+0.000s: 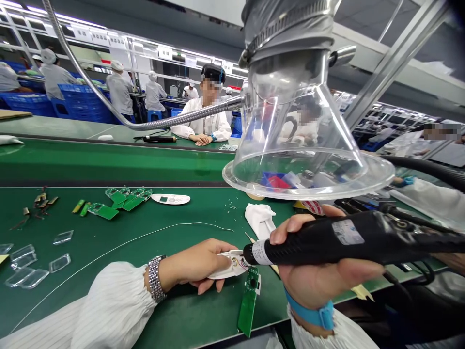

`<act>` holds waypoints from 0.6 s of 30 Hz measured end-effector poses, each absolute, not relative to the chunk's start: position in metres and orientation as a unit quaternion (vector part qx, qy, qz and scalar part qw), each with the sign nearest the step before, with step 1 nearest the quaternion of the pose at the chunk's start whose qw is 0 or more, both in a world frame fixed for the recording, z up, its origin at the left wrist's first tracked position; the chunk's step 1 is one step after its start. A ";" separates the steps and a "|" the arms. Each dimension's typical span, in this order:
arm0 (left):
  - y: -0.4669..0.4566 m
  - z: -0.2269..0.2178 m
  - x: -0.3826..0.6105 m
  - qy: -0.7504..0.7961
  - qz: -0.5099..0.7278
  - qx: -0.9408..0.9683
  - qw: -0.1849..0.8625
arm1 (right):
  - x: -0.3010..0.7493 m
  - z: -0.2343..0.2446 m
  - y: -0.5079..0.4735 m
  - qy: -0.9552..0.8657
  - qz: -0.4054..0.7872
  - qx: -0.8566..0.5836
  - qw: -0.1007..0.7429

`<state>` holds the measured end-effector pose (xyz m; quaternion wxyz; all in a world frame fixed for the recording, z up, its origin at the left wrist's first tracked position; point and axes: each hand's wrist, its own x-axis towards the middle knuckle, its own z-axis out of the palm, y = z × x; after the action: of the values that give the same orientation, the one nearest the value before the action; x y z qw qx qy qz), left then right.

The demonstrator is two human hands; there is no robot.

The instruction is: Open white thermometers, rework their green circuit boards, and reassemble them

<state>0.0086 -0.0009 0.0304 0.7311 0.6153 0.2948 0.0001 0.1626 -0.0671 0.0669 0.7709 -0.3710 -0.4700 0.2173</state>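
My left hand (203,261) is closed around a white plastic housing (228,272), thumb on top, with thin wires showing inside it. A green circuit board (247,303) hangs or lies just below the housing's right end. Wrapped in my right hand (308,276) is a black electric screwdriver (319,237), held nearly level. Its nose is at the housing's right end; the bit's tip is too small to make out. Behind my left hand, a white device with a small display (170,199) lies on the green mat.
Circuit boards (136,198), clear plastic covers (32,277) and small wired parts (42,199) lie on the left. A transparent extraction hood (308,179) hangs low above my right hand. A white cloth (259,219) and tiny screws (231,207) lie ahead. A co-worker (205,116) sits opposite.
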 end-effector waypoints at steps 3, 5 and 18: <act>-0.002 0.033 0.010 0.302 0.000 0.614 0.729 | 0.162 0.066 -0.066 -0.473 0.216 -0.371 0.769; -0.004 0.035 0.010 0.307 0.004 0.615 0.727 | 0.161 0.066 -0.066 -0.489 0.225 -0.364 0.760; -0.011 0.034 0.011 0.310 0.020 0.635 0.707 | 0.156 0.067 -0.069 -0.505 0.252 -0.418 0.712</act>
<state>0.0113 -0.0113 0.0336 0.7075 0.6346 0.3103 0.0202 0.1559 -0.0686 0.0674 0.7119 -0.4178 -0.5049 0.2524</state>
